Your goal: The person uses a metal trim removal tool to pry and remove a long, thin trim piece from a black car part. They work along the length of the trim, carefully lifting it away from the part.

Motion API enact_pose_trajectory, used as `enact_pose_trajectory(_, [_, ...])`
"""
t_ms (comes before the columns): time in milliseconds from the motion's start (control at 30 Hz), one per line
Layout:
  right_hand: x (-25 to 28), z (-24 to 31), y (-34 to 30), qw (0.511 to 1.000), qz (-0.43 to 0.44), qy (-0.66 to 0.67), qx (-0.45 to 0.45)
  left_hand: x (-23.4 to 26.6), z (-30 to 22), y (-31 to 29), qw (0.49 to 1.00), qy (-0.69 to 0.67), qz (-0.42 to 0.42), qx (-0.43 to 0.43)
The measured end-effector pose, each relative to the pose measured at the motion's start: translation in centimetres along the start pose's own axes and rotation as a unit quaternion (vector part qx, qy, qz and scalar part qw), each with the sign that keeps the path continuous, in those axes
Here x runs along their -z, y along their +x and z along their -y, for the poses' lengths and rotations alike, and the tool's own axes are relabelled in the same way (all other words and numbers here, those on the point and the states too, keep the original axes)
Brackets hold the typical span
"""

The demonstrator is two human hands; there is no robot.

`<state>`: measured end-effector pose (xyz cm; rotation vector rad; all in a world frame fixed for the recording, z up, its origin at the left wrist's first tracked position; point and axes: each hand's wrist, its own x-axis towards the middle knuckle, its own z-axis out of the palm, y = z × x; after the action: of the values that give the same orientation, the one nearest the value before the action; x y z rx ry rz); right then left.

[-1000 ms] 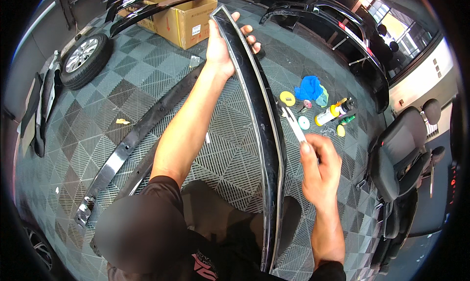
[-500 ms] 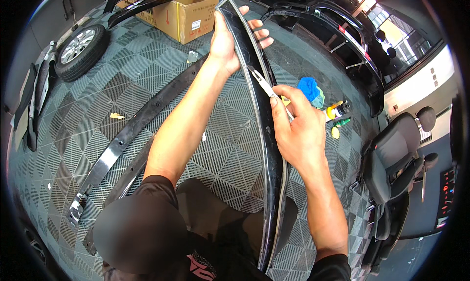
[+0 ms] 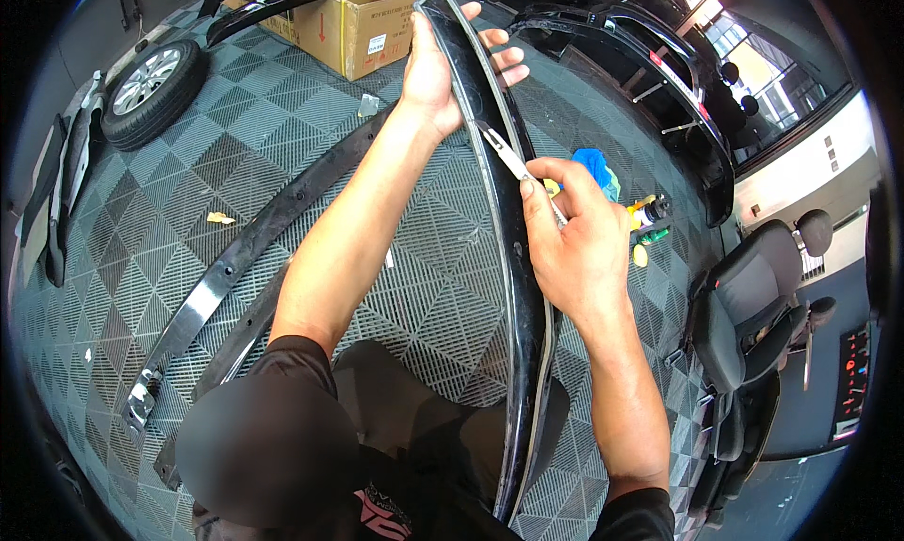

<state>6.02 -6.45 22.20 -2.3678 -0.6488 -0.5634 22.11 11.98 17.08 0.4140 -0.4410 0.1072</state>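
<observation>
R hand is covering pt of white cutter & blue cloth; blade tip is showing too small to read. Blk panel is hiding pt of L hand. At floor's far edge, blk bar is masking pt of box. Dk round patch is looking blurred.

Room for a hand: btwn bare L forearm & long curved glossy-blk trim w/ grey edging, over grey ribbed floor. Bare R hand w/ slim white tool blocks trim's upper R side; crumpled bright-blue cloth & yellow blk-topped bottle obstruct beyond. L of forearm, long blk strip in way.
</observation>
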Motion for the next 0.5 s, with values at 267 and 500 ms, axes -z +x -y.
enact_pose_trajectory(267, [0.22,0.14,0.09,1.000,0.002,-0.008,-0.001,-0.67,-0.03,-0.36,1.000,0.009,-0.010,0.000])
enact_pose_trajectory(500, [-0.35,-0.28,0.57,0.998,-0.021,-0.046,0.049,-0.47,0.01,-0.13,0.999,0.034,-0.020,0.008])
